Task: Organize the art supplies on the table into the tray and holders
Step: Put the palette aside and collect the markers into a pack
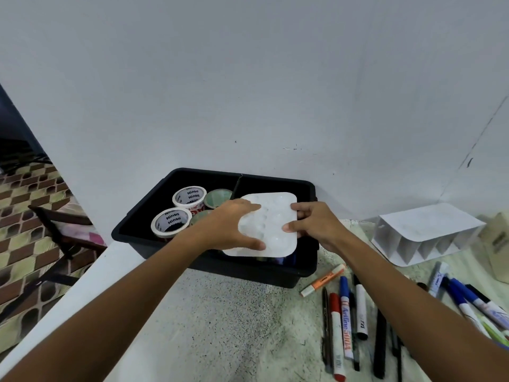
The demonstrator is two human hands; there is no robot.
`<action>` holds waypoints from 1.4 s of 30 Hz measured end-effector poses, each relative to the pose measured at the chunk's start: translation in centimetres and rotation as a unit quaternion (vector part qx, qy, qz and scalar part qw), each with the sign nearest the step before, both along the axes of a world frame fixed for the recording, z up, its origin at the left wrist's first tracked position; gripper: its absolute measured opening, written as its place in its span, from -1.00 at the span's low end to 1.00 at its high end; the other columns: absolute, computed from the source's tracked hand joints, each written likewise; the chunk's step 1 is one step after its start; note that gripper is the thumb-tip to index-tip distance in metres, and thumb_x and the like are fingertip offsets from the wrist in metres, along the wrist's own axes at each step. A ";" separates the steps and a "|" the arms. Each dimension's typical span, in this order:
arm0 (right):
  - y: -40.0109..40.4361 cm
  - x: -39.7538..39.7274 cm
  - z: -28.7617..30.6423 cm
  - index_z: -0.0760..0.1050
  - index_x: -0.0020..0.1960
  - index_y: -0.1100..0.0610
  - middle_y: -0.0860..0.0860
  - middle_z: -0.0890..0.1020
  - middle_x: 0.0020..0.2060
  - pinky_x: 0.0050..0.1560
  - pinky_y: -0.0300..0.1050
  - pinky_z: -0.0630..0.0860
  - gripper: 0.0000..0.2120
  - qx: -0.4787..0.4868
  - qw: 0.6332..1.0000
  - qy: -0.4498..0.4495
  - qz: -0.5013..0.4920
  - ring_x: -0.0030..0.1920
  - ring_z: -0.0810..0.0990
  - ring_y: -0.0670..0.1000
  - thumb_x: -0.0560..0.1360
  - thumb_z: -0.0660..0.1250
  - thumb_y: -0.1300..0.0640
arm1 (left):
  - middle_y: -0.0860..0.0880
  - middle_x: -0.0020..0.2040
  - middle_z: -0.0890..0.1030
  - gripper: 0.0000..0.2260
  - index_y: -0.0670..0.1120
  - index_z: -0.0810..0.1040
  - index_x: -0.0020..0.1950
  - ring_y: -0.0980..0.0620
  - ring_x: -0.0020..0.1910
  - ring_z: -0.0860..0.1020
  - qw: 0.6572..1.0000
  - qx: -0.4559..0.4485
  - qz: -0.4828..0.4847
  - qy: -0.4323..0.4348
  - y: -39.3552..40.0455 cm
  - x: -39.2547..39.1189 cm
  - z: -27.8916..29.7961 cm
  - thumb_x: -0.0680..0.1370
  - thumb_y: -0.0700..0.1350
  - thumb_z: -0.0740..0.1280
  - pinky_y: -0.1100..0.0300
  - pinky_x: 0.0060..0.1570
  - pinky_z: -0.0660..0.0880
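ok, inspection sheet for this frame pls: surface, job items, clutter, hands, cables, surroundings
Surface: speckled table, white edge on the left.
Job items: white palette held over the black tray, right section; two tape rolls and green cups in its left section; markers loose on the table; white divided holder lying on its side.
Clutter: cardboard box at the right edge.
Hands: left hand and right hand grip opposite palette edges.
Cables: nothing seen.
Surroundings: white wall, chair and patterned floor on the left.
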State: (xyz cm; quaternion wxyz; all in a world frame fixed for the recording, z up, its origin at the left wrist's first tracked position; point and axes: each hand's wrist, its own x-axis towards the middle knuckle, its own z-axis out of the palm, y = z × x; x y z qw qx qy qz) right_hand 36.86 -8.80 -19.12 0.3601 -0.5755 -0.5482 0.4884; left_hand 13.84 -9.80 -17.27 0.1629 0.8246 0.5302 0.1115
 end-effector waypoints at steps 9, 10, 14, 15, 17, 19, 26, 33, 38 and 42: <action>-0.7 -1.6 -0.2 0.46 0.28 0.18 0.12 0.56 0.04 -0.22 -0.10 0.61 -0.39 0.079 0.973 -0.215 0.028 -0.31 0.61 0.02 0.31 0.59 0.12 | -0.05 0.60 -0.05 -0.25 0.10 0.01 0.58 0.00 0.57 -0.11 0.984 -0.017 -0.092 0.150 0.2 0.0 -2.0 0.49 0.37 0.17 0.06 0.48 -0.08; -0.9 -1.7 -0.2 0.47 0.27 0.17 0.12 0.55 0.07 -0.14 -0.06 0.62 -0.40 0.099 0.966 -0.238 0.028 -0.23 0.62 0.02 0.30 0.59 0.09 | -0.05 0.60 -0.05 -0.25 0.10 0.01 0.58 0.00 0.56 -0.11 0.984 -0.014 -0.095 0.152 0.1 0.0 -2.0 0.50 0.36 0.17 0.07 0.48 -0.08; -1.5 -1.7 -0.1 0.50 0.26 0.15 0.07 0.53 0.11 -0.08 -0.17 0.42 -0.44 0.148 0.946 -0.288 0.027 -0.05 0.49 -0.01 0.33 0.57 0.04 | -0.05 0.60 -0.05 -0.26 0.09 0.01 0.58 -0.01 0.56 -0.11 0.983 -0.011 -0.096 0.155 0.1 0.0 -2.0 0.50 0.36 0.15 0.06 0.48 -0.09; -1.5 -1.6 -0.2 0.50 0.26 0.15 0.07 0.53 0.11 -0.06 -0.16 0.42 -0.45 0.149 0.946 -0.287 0.027 -0.02 0.49 0.00 0.33 0.56 0.04 | -0.06 0.60 -0.05 -0.25 0.09 0.01 0.58 -0.02 0.56 -0.12 0.983 -0.012 -0.095 0.154 0.2 0.0 -2.1 0.49 0.38 0.14 0.05 0.48 -0.10; -1.6 -1.4 -0.3 0.50 0.27 0.16 0.08 0.54 0.12 0.02 -0.12 0.47 -0.46 0.148 0.949 -0.277 0.023 0.04 0.51 0.02 0.34 0.56 0.06 | -0.08 0.60 -0.05 -0.20 0.09 0.01 0.58 -0.03 0.57 -0.12 0.984 -0.009 -0.093 0.153 0.3 0.1 -2.3 0.44 0.43 0.09 0.02 0.49 -0.12; -1.7 -1.3 -0.4 0.50 0.27 0.16 0.09 0.55 0.12 0.11 -0.05 0.52 -0.47 0.148 0.952 -0.266 0.020 0.10 0.53 0.05 0.35 0.55 0.09 | -0.09 0.60 -0.05 -0.18 0.08 0.01 0.58 -0.05 0.57 -0.12 0.984 -0.007 -0.091 0.151 0.4 0.2 -2.6 0.42 0.44 0.07 0.00 0.49 -0.13; -1.8 -1.4 -0.7 0.52 0.26 0.15 0.08 0.56 0.09 0.10 -0.04 0.55 -0.52 0.159 0.953 -0.256 0.022 0.05 0.56 0.05 0.37 0.53 0.14 | -0.09 0.59 -0.03 -0.21 0.06 0.04 0.58 -0.05 0.57 -0.11 0.988 -0.003 -0.086 0.131 0.3 0.2 -2.8 0.45 0.40 0.12 0.00 0.49 -0.13; -2.5 -1.5 -0.9 0.51 0.27 0.08 0.10 0.61 0.07 0.06 0.04 0.57 -0.63 0.202 0.920 -0.335 0.006 0.02 0.59 0.08 0.47 0.39 0.15 | -0.09 0.59 0.02 -0.10 0.09 0.09 0.57 -0.07 0.57 -0.08 0.987 0.017 -0.083 0.136 0.6 0.4 -3.4 0.35 0.57 0.03 -0.14 0.51 -0.10; -2.9 -0.7 -0.4 0.52 0.27 0.10 0.06 0.61 0.15 0.14 0.03 0.54 -0.68 0.239 0.910 -0.339 -0.004 0.15 0.56 0.06 0.52 0.33 0.20 | -0.06 0.59 0.03 -0.07 0.13 0.12 0.55 -0.06 0.56 -0.09 0.984 0.035 -0.082 0.152 0.7 1.3 -3.7 0.28 0.58 -0.04 -0.30 0.46 -0.10; -3.0 0.7 -1.0 0.51 0.31 0.08 0.03 0.54 0.26 0.27 -0.01 0.43 -0.60 0.210 0.907 -0.358 0.075 0.28 0.46 0.03 0.49 0.38 0.07 | -0.09 0.59 0.04 -0.16 0.11 0.16 0.55 -0.09 0.56 -0.08 0.982 0.037 -0.085 0.166 0.7 2.4 -3.4 0.37 0.51 0.15 -0.29 0.46 -0.05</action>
